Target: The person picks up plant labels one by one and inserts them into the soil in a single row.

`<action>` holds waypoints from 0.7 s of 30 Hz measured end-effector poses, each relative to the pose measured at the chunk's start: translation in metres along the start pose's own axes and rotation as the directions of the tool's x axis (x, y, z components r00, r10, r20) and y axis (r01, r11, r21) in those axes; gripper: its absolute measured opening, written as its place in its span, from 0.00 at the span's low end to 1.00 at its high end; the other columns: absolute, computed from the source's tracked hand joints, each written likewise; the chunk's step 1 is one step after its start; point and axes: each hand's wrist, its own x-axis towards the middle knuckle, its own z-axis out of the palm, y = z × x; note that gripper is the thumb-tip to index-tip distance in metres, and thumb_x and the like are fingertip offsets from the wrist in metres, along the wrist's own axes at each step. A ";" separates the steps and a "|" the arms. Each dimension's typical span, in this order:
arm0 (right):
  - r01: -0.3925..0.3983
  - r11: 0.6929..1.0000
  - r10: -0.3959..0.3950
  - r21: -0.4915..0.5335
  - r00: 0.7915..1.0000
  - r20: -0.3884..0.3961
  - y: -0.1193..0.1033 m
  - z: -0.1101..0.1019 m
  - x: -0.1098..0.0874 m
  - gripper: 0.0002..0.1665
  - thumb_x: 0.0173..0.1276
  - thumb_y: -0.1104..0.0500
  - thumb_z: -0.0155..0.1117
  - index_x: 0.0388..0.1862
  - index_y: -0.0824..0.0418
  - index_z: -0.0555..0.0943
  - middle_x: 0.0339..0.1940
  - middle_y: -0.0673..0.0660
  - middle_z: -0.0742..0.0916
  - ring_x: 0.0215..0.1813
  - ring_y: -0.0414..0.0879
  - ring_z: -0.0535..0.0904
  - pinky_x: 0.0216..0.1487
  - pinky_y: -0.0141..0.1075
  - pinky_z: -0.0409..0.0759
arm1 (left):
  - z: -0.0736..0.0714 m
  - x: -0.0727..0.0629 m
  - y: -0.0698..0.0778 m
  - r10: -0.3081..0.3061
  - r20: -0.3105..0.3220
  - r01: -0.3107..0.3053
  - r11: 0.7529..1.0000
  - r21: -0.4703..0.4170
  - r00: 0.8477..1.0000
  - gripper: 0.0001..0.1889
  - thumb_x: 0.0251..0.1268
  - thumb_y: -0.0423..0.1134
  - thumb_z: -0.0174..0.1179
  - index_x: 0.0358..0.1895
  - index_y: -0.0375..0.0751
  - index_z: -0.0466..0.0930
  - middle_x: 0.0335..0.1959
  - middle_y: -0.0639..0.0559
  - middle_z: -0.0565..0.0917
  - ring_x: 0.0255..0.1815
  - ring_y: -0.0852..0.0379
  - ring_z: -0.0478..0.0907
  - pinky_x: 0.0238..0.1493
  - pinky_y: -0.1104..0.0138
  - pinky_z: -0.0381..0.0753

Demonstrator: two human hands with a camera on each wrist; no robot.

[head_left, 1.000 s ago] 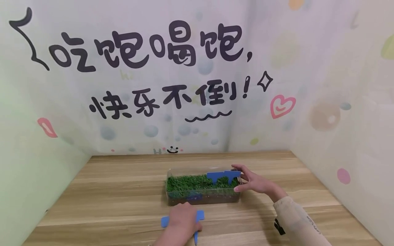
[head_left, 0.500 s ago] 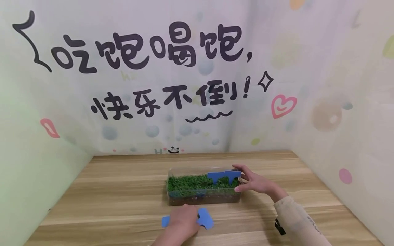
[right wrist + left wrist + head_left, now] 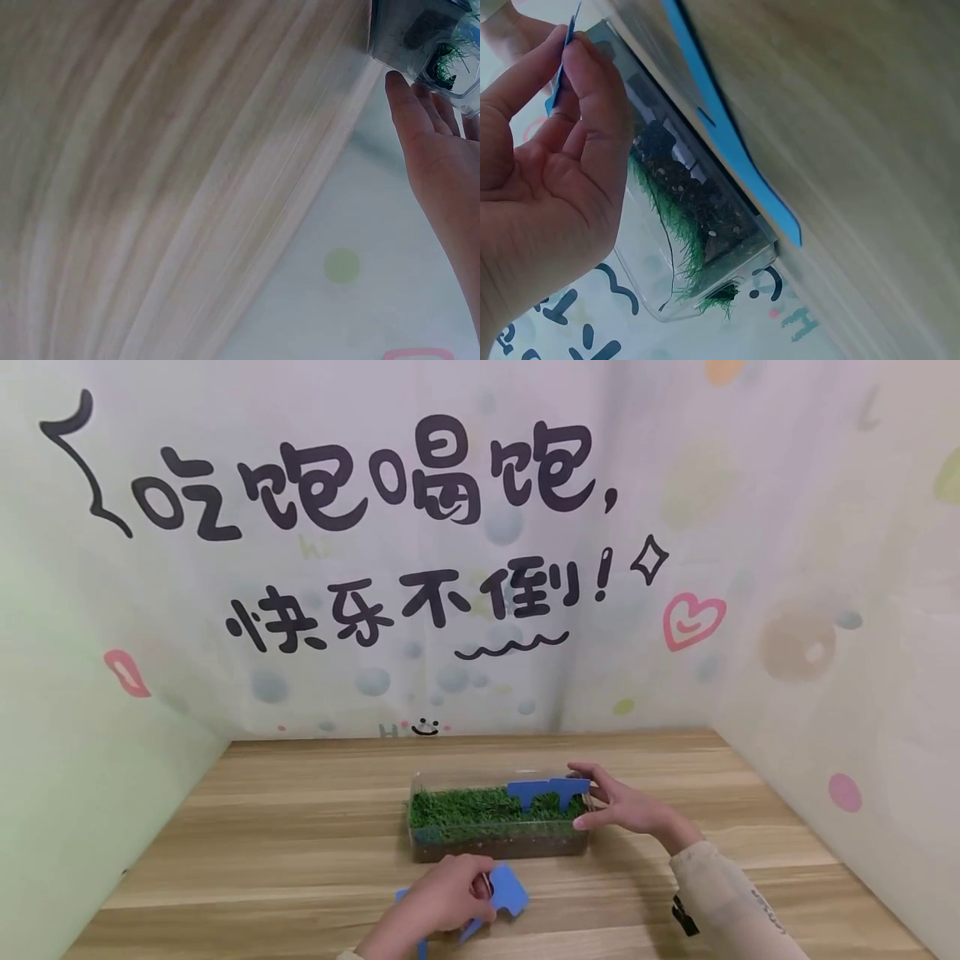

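My left hand [image 3: 450, 889] pinches a blue T-shaped plant label [image 3: 510, 890] between thumb and fingertips, just in front of the clear plastic box [image 3: 498, 848]. A second blue plant label [image 3: 731, 142] lies on the table, partly hidden under that hand in the head view. Green grass [image 3: 461, 810] grows over dark soil inside the box. Two more blue labels [image 3: 529, 792] stand side by side in the grass toward its right end. There my right hand [image 3: 628, 803] holds the box, thumb at the front corner and fingers around the back.
The wooden table [image 3: 285, 827] runs back to a white printed wall sheet [image 3: 330, 552] with black lettering. Side panels close it in at left and right. A small black clip-like item [image 3: 684, 915] shows by the right sleeve.
The left hand has lifted one blue label from the table and turned it, its head now tilted to the right. The right hand stays at the box.
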 end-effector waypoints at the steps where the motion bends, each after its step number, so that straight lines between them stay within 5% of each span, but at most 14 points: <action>1: 0.002 1.000 -0.002 -0.004 1.000 0.001 0.000 0.000 0.000 0.53 0.70 0.56 0.66 0.81 0.60 0.43 0.81 0.71 0.50 0.79 0.78 0.44 0.74 0.69 0.55 | -0.001 0.000 0.000 0.010 -0.009 -0.010 1.000 -0.014 1.000 0.14 0.58 0.29 0.69 0.48 0.37 0.81 0.27 0.56 0.77 0.23 0.60 0.72 0.27 0.68 0.69; 7: 0.011 1.000 -0.011 -0.005 1.000 0.002 0.000 0.000 0.000 0.53 0.70 0.57 0.66 0.81 0.61 0.43 0.80 0.71 0.51 0.78 0.78 0.44 0.73 0.70 0.55 | -0.011 -0.001 0.002 0.138 -0.129 -0.140 0.990 -0.006 0.982 0.10 0.60 0.32 0.68 0.30 0.43 0.74 0.26 0.57 0.77 0.25 0.65 0.71 0.26 0.71 0.70; 11: -0.001 1.000 0.001 -0.002 1.000 0.001 -0.001 0.000 -0.001 0.53 0.70 0.56 0.66 0.81 0.60 0.44 0.81 0.70 0.50 0.79 0.78 0.44 0.73 0.69 0.55 | -0.020 0.000 0.005 0.177 -0.199 -0.176 0.984 0.025 0.964 0.11 0.62 0.36 0.68 0.42 0.35 0.79 0.30 0.53 0.81 0.30 0.62 0.75 0.29 0.70 0.73; 15: 0.002 1.000 -0.002 0.001 1.000 0.002 -0.001 -0.001 0.000 0.53 0.70 0.56 0.66 0.81 0.60 0.44 0.81 0.69 0.51 0.79 0.77 0.44 0.74 0.69 0.54 | -0.032 0.002 0.012 0.133 -0.232 -0.134 0.991 0.009 0.964 0.28 0.63 0.37 0.68 0.63 0.28 0.74 0.40 0.46 0.85 0.37 0.56 0.81 0.35 0.64 0.80; 18: 0.005 1.000 -0.005 0.006 1.000 0.005 -0.001 -0.002 0.000 0.53 0.70 0.56 0.66 0.81 0.60 0.43 0.81 0.69 0.51 0.79 0.77 0.43 0.74 0.69 0.54 | -0.041 0.006 0.017 0.103 -0.256 -0.111 0.994 -0.019 0.961 0.29 0.64 0.37 0.67 0.67 0.31 0.72 0.36 0.47 0.85 0.33 0.56 0.81 0.31 0.64 0.80; 21: -0.001 1.000 0.001 0.014 1.000 0.010 -0.001 -0.002 0.000 0.53 0.70 0.56 0.66 0.81 0.61 0.43 0.81 0.69 0.50 0.79 0.77 0.43 0.74 0.69 0.55 | -0.046 0.010 0.021 0.115 -0.311 -0.128 0.991 -0.022 0.943 0.23 0.64 0.35 0.66 0.62 0.35 0.76 0.31 0.50 0.82 0.27 0.59 0.76 0.25 0.68 0.73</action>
